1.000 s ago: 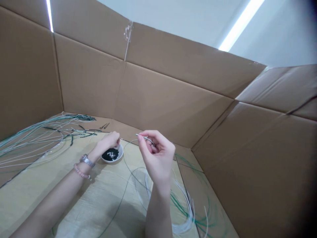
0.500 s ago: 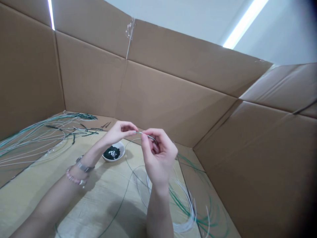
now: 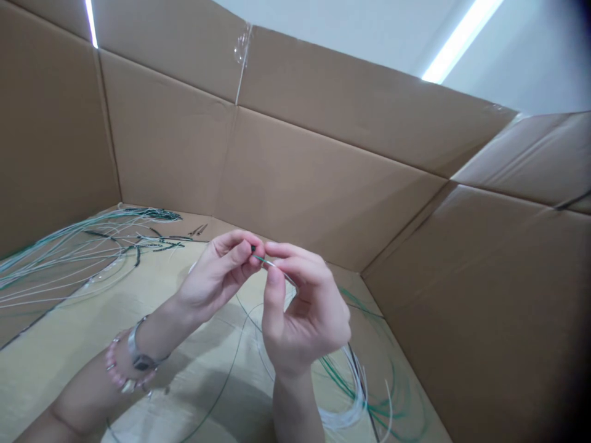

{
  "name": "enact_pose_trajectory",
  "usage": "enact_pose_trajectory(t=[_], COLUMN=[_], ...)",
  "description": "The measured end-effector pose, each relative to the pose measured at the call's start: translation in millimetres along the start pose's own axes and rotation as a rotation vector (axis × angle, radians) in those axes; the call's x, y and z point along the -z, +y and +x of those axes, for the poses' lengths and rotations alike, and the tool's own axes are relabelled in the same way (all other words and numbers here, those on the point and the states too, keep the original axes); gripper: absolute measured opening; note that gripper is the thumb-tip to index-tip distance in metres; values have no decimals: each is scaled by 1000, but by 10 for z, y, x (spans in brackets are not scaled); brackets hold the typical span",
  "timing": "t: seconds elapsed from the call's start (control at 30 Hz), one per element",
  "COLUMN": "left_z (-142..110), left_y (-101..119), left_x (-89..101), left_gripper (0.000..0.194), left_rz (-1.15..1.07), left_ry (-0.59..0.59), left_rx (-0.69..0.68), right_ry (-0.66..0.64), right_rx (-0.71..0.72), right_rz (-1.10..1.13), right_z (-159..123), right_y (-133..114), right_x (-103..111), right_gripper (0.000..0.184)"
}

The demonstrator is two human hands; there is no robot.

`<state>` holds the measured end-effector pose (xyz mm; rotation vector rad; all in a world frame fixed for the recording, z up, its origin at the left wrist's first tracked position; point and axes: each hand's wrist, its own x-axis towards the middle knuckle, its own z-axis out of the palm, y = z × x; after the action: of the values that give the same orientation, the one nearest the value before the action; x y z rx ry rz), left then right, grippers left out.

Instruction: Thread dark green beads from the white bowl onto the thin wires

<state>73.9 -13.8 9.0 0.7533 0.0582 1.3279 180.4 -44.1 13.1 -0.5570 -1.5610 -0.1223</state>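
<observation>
My left hand [image 3: 226, 264] is closed, thumb against fingertips, on a small dark bead [image 3: 253, 248]. My right hand [image 3: 307, 301] pinches a thin green-and-white cord [image 3: 270, 263], whose tip reaches the left fingertips just under the bead. Whether the cord passes through the bead I cannot tell. Both hands are raised over the table, fingertips almost touching. Behind my left hand the white bowl [image 3: 192, 267] shows only a sliver of rim; its contents are hidden.
Several green and white cords [image 3: 60, 252], some with dark beaded lengths, spread over the left side. Small scissors-like tools [image 3: 198, 230] lie near the back wall. Coiled white cord [image 3: 346, 415] and green cords [image 3: 337, 375] lie at right. Cardboard walls [image 3: 323, 178] surround the pale table [image 3: 184, 394].
My left hand has rotated and come forward, now covering the bowl. A dark bead has come into view in its fingers. My right hand has shifted slightly right and down with the cord.
</observation>
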Motion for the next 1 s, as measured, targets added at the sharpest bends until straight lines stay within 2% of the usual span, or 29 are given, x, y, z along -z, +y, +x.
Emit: enact_pose_trajectory(t=[0.1, 0.33, 0.5, 1.0], left_z=[-10, -67, -97, -133], left_y=[-20, -21, -18, -41], left_x=[-11, -86, -58, -62], left_gripper=[15, 19, 12, 10], left_rz=[-35, -147, -211, -240], left_ry=[-38, -73, -117, -60], left_rx=[-1, 100, 166, 184], right_ry=[22, 58, 70, 86], right_rx=[10, 29, 58, 79], right_rz=[-25, -67, -96, -165], right_z=[-3, 4, 21, 24], right_y=[-14, -46, -81, -100], right_x=[-13, -8, 0, -11], right_gripper=[21, 24, 25, 22])
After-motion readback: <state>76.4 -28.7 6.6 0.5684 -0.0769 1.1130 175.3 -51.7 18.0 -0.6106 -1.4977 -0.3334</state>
